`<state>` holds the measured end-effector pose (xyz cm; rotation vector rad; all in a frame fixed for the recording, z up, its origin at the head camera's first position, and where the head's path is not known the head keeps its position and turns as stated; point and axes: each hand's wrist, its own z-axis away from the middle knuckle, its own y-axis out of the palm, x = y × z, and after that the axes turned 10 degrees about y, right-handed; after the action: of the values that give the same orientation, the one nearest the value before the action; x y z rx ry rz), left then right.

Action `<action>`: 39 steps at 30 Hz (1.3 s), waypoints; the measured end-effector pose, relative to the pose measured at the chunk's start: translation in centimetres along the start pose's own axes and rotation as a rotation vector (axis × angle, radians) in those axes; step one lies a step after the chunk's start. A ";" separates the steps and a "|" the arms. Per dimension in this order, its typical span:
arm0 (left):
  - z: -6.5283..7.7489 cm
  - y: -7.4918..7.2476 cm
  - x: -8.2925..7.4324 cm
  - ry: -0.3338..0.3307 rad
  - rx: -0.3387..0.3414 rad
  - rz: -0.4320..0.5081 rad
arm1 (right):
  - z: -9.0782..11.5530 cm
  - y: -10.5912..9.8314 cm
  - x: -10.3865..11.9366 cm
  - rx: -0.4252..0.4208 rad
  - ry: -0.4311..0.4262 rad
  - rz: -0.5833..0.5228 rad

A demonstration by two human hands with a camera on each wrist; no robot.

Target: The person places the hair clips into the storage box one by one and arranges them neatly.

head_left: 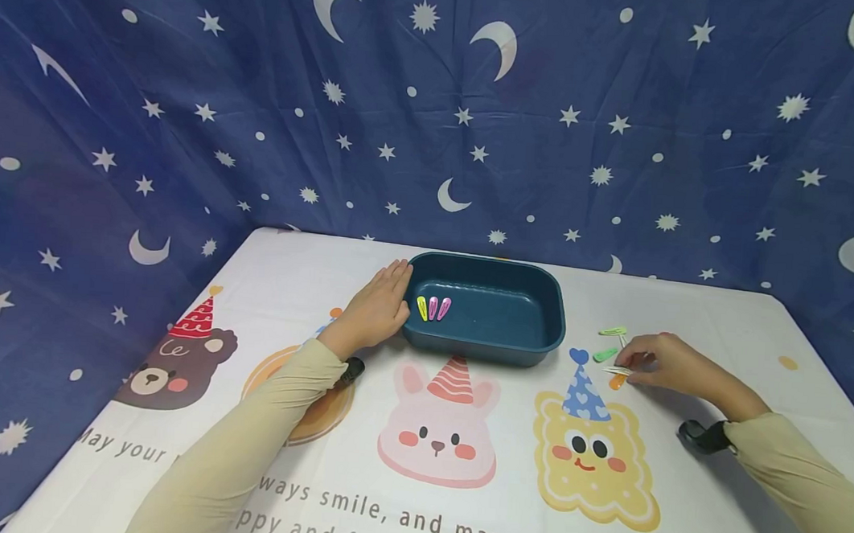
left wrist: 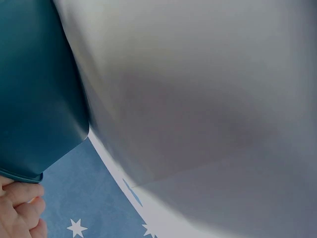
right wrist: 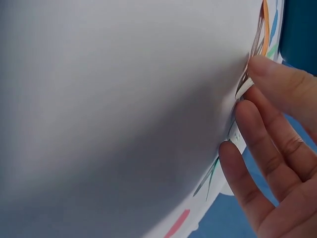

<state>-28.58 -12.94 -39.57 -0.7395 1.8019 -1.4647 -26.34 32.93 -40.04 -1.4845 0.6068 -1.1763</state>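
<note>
A dark teal plastic bin (head_left: 480, 354) stands near the back of the table. Inside it, at the left, lie one yellow hair clip (head_left: 422, 307) and two pink ones (head_left: 434, 308). My left hand (head_left: 376, 308) rests against the bin's left end with fingers extended; in the left wrist view its fingers (left wrist: 22, 206) touch the rim. To the right of the bin, my right hand (head_left: 671, 366) pinches a white hair clip (head_left: 613, 370) between thumb and finger. Beside it lie an orange clip (head_left: 617, 382), green clips (head_left: 606, 354) and another white clip (head_left: 622, 339), partly hidden by the fingers.
A white tablecloth (head_left: 518, 456) printed with cartoon animals and lettering covers the table. Behind and to the left hangs a blue curtain (head_left: 374, 175) with moons and stars. A black strap piece (head_left: 704, 436) sits at the right wrist.
</note>
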 end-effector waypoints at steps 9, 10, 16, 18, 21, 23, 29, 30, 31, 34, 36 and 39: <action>0.0 0.0 0.0 -0.002 -0.004 -0.007 | -0.1 0.1 0.3 -0.019 -0.005 0.003; 0.0 0.0 0.0 -0.003 -0.003 -0.008 | -0.1 0.1 0.2 -0.018 -0.004 0.004; 0.0 0.0 0.1 -0.004 -0.001 -0.010 | -0.2 0.0 0.2 -0.015 -0.018 -0.001; 0.1 0.0 0.1 -0.009 0.004 -0.007 | -0.2 0.1 0.2 -0.011 -0.018 0.000; 0.1 0.0 0.1 -0.013 0.008 -0.005 | -0.3 0.2 0.1 -0.003 -0.013 0.005; 0.1 0.0 0.1 -0.012 0.006 -0.005 | -0.3 0.2 0.1 0.000 -0.004 0.009; 0.1 0.0 0.0 -0.009 0.002 -0.009 | -0.4 0.2 0.2 0.011 0.011 0.011; 0.1 0.0 0.0 -0.009 0.003 -0.009 | -0.4 0.2 0.3 0.014 0.015 0.011; 0.1 0.0 0.0 -0.010 0.005 -0.009 | -0.4 0.1 0.3 0.015 0.018 0.012; 0.1 -0.1 0.0 -0.018 0.017 -0.007 | -0.4 0.0 0.5 0.021 0.031 0.012; 0.1 -0.1 0.0 -0.020 0.019 -0.005 | -0.5 -0.1 0.5 0.026 0.041 0.011; 0.1 -0.1 0.0 -0.021 0.018 -0.003 | -0.6 -0.2 0.4 0.028 0.047 0.010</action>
<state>-28.52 -13.02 -39.46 -0.7458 1.7702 -1.4683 -26.74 32.37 -39.73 -1.4325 0.6267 -1.2102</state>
